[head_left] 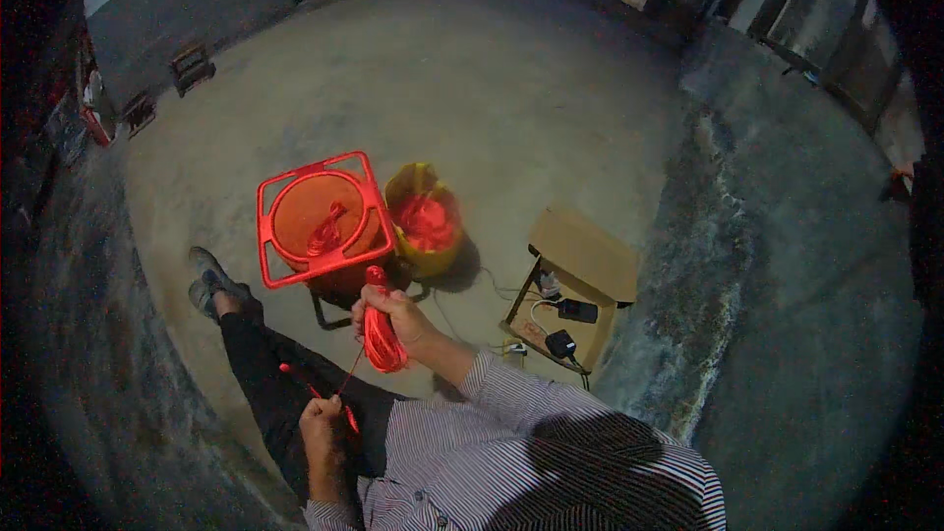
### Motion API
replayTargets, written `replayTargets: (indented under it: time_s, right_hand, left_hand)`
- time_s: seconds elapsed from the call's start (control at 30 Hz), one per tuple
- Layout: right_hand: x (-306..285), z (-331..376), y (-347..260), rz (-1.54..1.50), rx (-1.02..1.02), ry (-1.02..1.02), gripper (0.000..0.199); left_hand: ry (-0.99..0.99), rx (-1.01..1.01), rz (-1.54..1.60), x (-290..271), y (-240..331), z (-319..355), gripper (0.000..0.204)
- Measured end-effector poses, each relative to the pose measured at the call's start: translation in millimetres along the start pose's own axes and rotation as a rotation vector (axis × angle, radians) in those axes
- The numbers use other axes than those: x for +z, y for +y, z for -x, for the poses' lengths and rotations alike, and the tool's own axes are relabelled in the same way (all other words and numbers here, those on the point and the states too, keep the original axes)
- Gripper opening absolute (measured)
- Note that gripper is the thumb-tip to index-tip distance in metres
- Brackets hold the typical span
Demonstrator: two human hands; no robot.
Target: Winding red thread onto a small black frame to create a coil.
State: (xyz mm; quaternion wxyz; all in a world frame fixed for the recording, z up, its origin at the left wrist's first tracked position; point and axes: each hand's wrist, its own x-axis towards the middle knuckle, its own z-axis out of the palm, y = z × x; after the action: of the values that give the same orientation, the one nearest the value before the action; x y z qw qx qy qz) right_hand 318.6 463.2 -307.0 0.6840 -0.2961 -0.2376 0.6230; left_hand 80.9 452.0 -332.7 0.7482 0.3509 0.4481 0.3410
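Note:
My right hand [401,317] is closed round the upper part of a bundle of red cord [384,342], whose looped strands hang below the fingers. A single thin strand runs from the bundle down to my left hand [321,425], which pinches it in closed fingers above my lap. Beside that hand is a slim red stick-like piece [287,370]; whether the hand also grips it, I cannot tell. Just beyond my right hand stands an orange-red tub with a square red frame [369,182] on top, and more red cord [329,228] lies inside the round opening.
A yellow bucket [413,179] filled with red material stands against the tub's right side. Further right, an open cardboard box [595,261] holds black adapters [578,311] and cables. My outstretched leg and grey shoe [211,280] lie left of the tub on the concrete floor [511,88].

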Motion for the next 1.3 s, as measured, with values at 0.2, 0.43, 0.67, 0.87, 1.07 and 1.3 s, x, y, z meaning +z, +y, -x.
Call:
replayTargets:
  time_s: [0.2, 0.43, 0.67, 0.87, 1.07, 1.3]
  right_hand:
    - [-17.6, 20.0, 69.1, 0.791, 0.261, -0.158, 0.022]
    - [15.3, 31.2, 28.8, 0.619, 0.5, -0.167, 0.023]
    - [10.3, 60.7, 1.0, 0.905, 0.189, -0.203, 0.022]
    - [-18.4, 96.0, -3.9, 0.736, 0.445, 0.016, 0.02]
    - [-16.5, 78.7, -22.5, 0.536, 0.197, 0.166, 0.029]
    - [25.9, 79.3, 8.9, 0.639, 0.043, -0.295, 0.046]
  left_hand:
    - [0.068, -0.017, -0.168, 2.4, -7.7, -5.6, 0.024]
    - [-0.028, -0.083, 0.094, 10.4, -1.2, -1.5, 0.017]
    - [0.068, -0.173, 0.104, -3.8, -9.5, -9.4, 0.023]
    - [0.086, -0.295, 0.146, 14.3, 17.5, 14.1, 0.021]
    - [0.125, 0.431, -0.544, 24.8, 10.7, 24.5, 0.023]
    - [-0.292, 0.43, -0.65, 74.9, 23.9, 52.3, 0.037]
